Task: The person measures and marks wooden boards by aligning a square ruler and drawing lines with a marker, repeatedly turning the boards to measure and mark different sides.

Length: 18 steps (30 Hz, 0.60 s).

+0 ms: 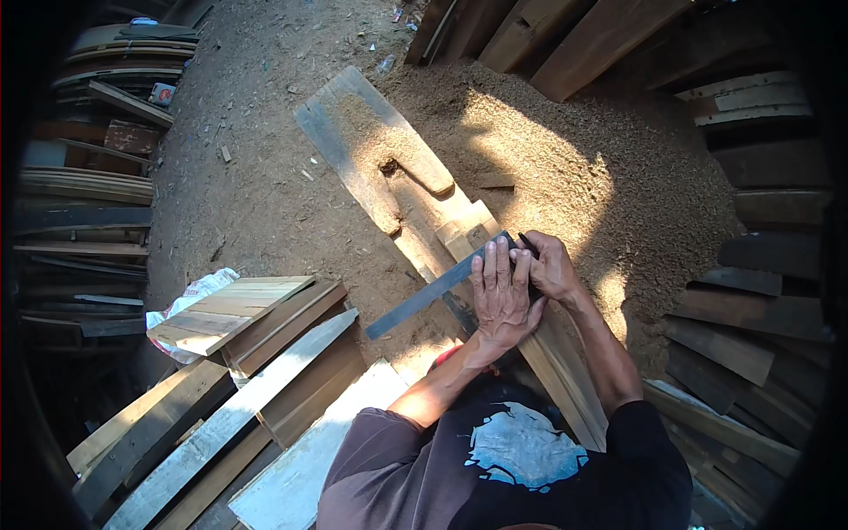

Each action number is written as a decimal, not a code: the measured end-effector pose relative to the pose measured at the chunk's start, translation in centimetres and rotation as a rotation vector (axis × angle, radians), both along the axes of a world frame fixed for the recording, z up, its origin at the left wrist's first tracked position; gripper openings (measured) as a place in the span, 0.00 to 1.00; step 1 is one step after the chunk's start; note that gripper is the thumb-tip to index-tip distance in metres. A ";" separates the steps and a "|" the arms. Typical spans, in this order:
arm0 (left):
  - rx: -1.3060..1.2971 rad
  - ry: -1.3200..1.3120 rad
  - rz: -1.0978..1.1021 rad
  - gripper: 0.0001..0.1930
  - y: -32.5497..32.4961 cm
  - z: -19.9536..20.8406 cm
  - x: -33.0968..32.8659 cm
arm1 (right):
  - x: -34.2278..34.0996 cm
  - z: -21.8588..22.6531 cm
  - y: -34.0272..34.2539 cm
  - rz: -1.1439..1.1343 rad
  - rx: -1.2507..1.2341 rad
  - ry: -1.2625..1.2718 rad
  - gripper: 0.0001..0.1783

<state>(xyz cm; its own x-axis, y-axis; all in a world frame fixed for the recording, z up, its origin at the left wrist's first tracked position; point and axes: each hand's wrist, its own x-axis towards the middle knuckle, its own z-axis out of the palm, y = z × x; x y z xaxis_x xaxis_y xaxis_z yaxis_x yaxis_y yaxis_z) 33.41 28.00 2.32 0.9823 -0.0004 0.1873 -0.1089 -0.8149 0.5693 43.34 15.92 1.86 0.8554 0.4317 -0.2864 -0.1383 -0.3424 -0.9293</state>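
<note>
Pressing left hand [501,296] flat on the steel square [439,285] over our plank [555,353]; right hand [549,268] just beside, fingers closed round a pencil [527,244].

Dark short-sleeved shirt [530,477] — pale blue print on its front — bare forearms.

We see a sawdust heap [565,168] in sunlight, a long grey board [353,141] on the dirt ground [256,177], stacked pale planks [238,309] lower left, a white bag [199,291] beside them, dark timber piles [84,177] at left.
</note>
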 end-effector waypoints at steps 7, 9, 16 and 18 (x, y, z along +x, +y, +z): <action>0.005 -0.015 0.007 0.56 -0.1 0.0 0.1 | -0.1 -0.8 -0.2 0.001 0.007 -0.008 0.18; 0.006 -0.016 0.008 0.55 -0.1 0.0 0.1 | -0.1 -1.0 -0.2 -0.006 0.017 0.006 0.19; 0.002 -0.018 0.009 0.54 -0.1 0.2 0.1 | 0.1 0.0 0.0 -0.004 0.008 -0.010 0.16; -0.003 -0.013 0.008 0.54 0.0 0.1 0.1 | 0.1 0.2 0.2 0.001 -0.006 -0.011 0.16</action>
<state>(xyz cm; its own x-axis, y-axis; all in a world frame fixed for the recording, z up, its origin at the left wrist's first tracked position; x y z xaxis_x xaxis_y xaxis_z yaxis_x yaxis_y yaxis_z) 33.48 27.97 2.46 0.9797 0.0082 0.2005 -0.1099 -0.8140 0.5703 43.45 16.09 2.09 0.8578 0.4310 -0.2801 -0.1280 -0.3486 -0.9285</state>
